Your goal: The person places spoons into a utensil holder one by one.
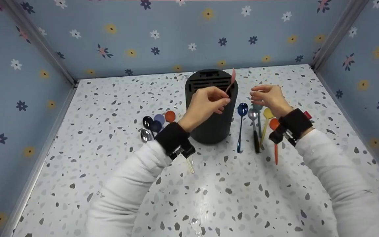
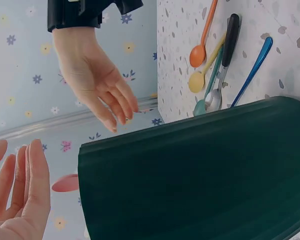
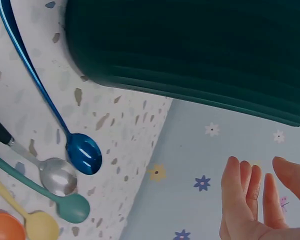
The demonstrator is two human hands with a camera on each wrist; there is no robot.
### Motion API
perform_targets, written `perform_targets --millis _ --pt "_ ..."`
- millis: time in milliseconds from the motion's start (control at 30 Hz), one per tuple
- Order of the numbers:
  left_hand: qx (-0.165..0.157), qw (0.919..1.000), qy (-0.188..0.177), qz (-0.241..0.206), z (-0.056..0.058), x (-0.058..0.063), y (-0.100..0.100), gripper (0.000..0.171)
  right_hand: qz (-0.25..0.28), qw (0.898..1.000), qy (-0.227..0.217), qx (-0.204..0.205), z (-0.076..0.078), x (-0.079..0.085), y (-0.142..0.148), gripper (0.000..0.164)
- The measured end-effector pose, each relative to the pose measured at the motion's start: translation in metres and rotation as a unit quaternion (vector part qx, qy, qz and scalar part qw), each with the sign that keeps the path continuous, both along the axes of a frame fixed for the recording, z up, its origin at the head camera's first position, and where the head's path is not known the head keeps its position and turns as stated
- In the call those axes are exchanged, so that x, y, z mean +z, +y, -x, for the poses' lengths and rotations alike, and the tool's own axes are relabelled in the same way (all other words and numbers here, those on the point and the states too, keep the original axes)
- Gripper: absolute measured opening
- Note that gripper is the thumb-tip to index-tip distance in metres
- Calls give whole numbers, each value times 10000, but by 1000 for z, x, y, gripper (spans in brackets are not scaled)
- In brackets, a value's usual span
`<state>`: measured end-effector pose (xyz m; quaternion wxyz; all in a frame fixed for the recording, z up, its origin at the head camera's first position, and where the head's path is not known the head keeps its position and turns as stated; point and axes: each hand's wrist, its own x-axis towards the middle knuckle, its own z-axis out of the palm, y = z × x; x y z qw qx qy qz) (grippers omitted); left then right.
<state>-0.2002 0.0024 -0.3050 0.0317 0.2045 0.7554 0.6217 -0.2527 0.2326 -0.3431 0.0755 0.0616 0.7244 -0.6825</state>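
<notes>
A tall dark holder (image 1: 211, 126) with a slotted top stands on the speckled table. A pink spoon (image 1: 233, 77) stands in it, bowl up; its bowl peeks past the rim in the left wrist view. My left hand (image 1: 206, 103) hovers over the holder's front, close to the spoon's handle, fingers loosely bent and holding nothing. In the left wrist view the left fingers (image 2: 32, 175) are apart from the pink bowl. My right hand (image 1: 270, 97) hangs empty to the holder's right, above several spoons, its fingers relaxed.
Right of the holder lie a blue spoon (image 1: 242, 110), a black-handled metal spoon (image 1: 257, 141), a teal spoon (image 3: 72, 208), a yellow spoon (image 1: 265, 126) and an orange spoon (image 1: 276, 153). More spoons, among them a black spoon (image 1: 147, 122), lie left, partly behind my wrist. Flowered walls (image 1: 176, 42) surround the table.
</notes>
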Motion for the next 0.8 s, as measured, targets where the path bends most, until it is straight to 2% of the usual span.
perform_targets --millis 300,500,633,800 --pt "-304 9992 145 192 -14 -14 2 12 89 9994 -242 219 -4 -27 8 40" --pt "-501 9983 -95 267 -18 -31 3 12 -215 9985 -431 265 -2 -50 4 41" --pt "-696 9966 -245 360 -20 -44 4 13 -146 9982 -542 226 -1 -64 4 41" --pt "-785 9951 -392 461 -20 -59 5 13 -139 9983 -520 218 0 -80 4 40"
